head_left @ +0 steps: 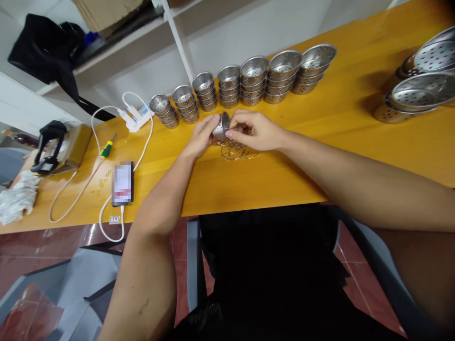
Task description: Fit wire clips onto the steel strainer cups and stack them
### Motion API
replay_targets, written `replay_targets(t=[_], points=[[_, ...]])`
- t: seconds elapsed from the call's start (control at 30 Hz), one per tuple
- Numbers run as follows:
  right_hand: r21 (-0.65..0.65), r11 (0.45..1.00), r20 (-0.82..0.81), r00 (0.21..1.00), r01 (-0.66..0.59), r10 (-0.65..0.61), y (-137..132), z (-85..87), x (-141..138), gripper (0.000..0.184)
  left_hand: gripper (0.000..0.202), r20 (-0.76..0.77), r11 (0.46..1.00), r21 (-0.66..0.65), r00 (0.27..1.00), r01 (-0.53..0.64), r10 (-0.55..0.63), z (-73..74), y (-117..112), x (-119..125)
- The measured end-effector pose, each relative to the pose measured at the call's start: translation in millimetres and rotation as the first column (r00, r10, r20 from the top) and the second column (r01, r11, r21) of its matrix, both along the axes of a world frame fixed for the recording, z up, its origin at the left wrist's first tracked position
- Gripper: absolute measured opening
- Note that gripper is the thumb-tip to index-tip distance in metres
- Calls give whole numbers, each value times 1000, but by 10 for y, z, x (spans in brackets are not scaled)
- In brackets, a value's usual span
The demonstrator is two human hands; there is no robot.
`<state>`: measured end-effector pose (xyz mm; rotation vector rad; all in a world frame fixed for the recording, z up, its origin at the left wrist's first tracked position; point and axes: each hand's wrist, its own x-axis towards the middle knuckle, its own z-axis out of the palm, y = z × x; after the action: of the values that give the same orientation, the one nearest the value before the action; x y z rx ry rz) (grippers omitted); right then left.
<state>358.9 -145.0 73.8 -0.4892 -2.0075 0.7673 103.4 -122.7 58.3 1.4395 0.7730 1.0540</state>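
My left hand (202, 136) and my right hand (253, 130) meet over the yellow table (320, 142), both closed round one small perforated steel cup (222, 126) tipped on its side. The left fingers cradle its base, and the right fingers pinch at its rim. Just below the hands lies a loose pile of thin wire rings (237, 151). Behind them runs a row of stacked steel cups (245, 80), growing larger toward the right.
Larger perforated steel bowls (419, 85) stand at the far right. To the left lie a phone (122, 182) on a white cable, a power strip (134, 116), a green-yellow screwdriver (106, 148), small washers (101, 182), a tape dispenser (50, 147) and crumpled paper (16, 201).
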Motion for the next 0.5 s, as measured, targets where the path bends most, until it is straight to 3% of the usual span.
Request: replay_targets(t=[0.27, 0.4, 0.5], points=[[-169, 983, 6, 997, -73, 75, 119, 22, 67, 86, 71, -61, 990, 136, 998, 27, -19, 16, 14, -15], [-250, 964, -26, 996, -90, 86, 140, 27, 62, 90, 67, -54, 990, 137, 998, 32, -24, -3, 50, -42], [-300, 952, -93, 995, -57, 30, 142, 53, 67, 94, 75, -59, 993, 112, 997, 45, -38, 18, 29, -49]])
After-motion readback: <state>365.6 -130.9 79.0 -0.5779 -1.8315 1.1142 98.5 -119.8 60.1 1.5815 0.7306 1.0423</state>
